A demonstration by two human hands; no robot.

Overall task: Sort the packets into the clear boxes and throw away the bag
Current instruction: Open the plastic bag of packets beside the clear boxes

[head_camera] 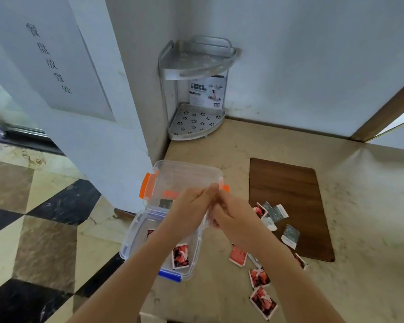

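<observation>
Over the counter's middle: both hands meet, pressed together above the boxes.
Left hand: fingers curled shut on a crumpled clear bag.
Right hand: closed on the same bag from the 3 o'clock side, touching the left hand.
Orange-clipped box: clear, at 12 o'clock from the hands, one dark green packet visible inside.
Blue-clipped box: clear, at 7 o'clock from the hands, a red packet lying in it.
Loose green packets: at 3 o'clock, on the brown mat.
Loose red packets: scattered at 5 o'clock on the beige counter.
Corner shelf: metal, two tiers, at 12 o'clock against the wall.
</observation>
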